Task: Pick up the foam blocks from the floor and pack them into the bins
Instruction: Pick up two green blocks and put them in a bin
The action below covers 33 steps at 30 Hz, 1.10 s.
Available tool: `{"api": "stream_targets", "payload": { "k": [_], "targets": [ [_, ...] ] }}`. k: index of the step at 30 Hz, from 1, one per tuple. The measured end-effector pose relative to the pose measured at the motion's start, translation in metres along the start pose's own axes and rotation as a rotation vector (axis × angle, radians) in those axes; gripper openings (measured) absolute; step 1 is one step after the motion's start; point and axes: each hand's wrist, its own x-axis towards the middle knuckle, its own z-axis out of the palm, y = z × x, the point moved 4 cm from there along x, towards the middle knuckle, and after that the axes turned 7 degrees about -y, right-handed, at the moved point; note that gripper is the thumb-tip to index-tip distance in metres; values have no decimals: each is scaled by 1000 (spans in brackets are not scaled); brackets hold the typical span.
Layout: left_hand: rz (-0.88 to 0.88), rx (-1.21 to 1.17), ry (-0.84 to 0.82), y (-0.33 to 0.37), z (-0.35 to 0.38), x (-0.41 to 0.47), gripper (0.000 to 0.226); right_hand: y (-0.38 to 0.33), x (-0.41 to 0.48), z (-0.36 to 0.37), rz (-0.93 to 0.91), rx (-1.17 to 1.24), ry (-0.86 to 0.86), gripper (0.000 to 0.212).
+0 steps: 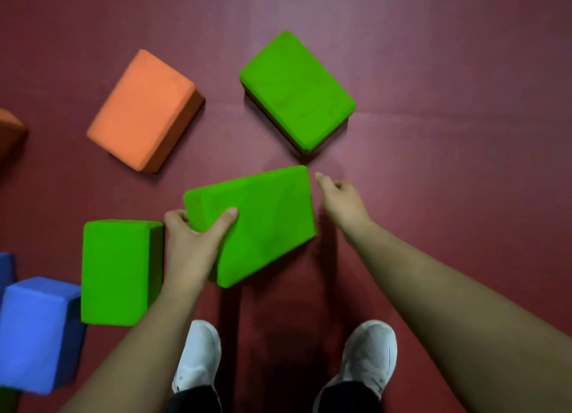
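Seven foam blocks on a dark red floor (pixel 433 134), head view; no edge of the floor is in shot.

1. Held green block (pixel 263 223): mid-floor, ahead of the feet, lying askew. The left hand (pixel 192 242) grips its left end, thumb laid over the top face, fingers curled round the end. Whether it is clear of the floor cannot be told.
2. Right hand (pixel 343 202): just beside the right end of the held green block, a narrow gap between them. Fingers loosely curled, nothing in them.
3. Second green block (pixel 297 92): flat on the floor, beyond the held one, its near corner close to that block's far right corner.
4. Third green block (pixel 119 271): on the floor just left of the left hand.
5. Orange block (pixel 142 109): flat, far left of the second green block, well apart from it.
6. Orange piece (pixel 9 131): cut off at the left side of the shot.
7. Blue block (pixel 40 332): near left, beside the third green block; a further blue piece (pixel 6 270) behind it, mostly out of shot.
8. White shoes (pixel 199 354): a pair, planted on the floor nearest the wearer.
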Motion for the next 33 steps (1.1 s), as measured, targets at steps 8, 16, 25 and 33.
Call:
{"api": "stream_targets", "payload": {
  "k": [8,16,25,33],
  "targets": [
    [308,274,275,42,-8,20,85,-31,140,24,59,231,130,111],
    [368,292,248,45,-9,48,83,-43,172,32,-80,458,247,132],
    [295,356,264,167,-159,-41,81,-203,-129,-45,-321,-83,400,82],
    [399,280,349,338,-391,-217,84,-378,-463,-84,-517,-279,415,77]
  ]
}}
